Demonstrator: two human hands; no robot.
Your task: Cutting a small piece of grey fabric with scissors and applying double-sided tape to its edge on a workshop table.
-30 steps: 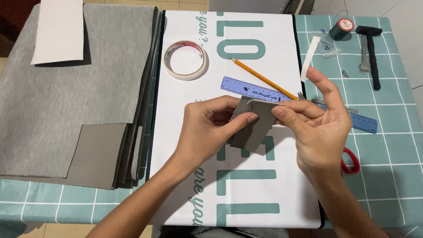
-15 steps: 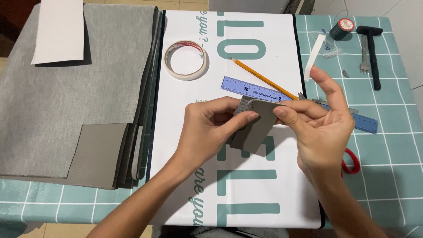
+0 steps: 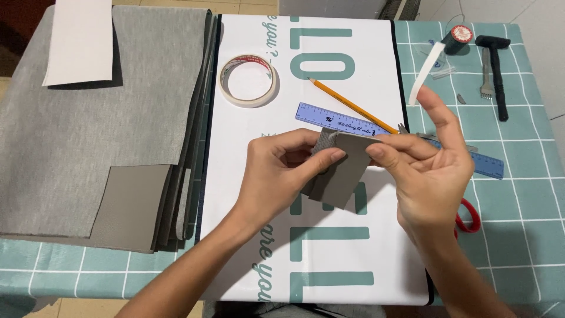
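Fingers (image 3: pixel 329 156) of the left hand (image 3: pixel 282 176) and right hand (image 3: pixel 429 171) close on one small grey folded piece (image 3: pixel 338 176), pinching its upper edge from both sides and holding it at the centre of the frame above a white printed mat (image 3: pixel 353 247). Just behind it lie a blue ruler (image 3: pixel 335 119) and a yellow pencil (image 3: pixel 347 101). A tape roll (image 3: pixel 248 80) sits further up left. Grey fabric (image 3: pixel 88 141) covers the left of the tabletop (image 3: pixel 529 194); a hammer (image 3: pixel 497 76) lies upper right.

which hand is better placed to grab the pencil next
Right. The right hand sits beside the pencil, whose tip ends just above its fingers. The left hand is farther off, pinching the grey piece.
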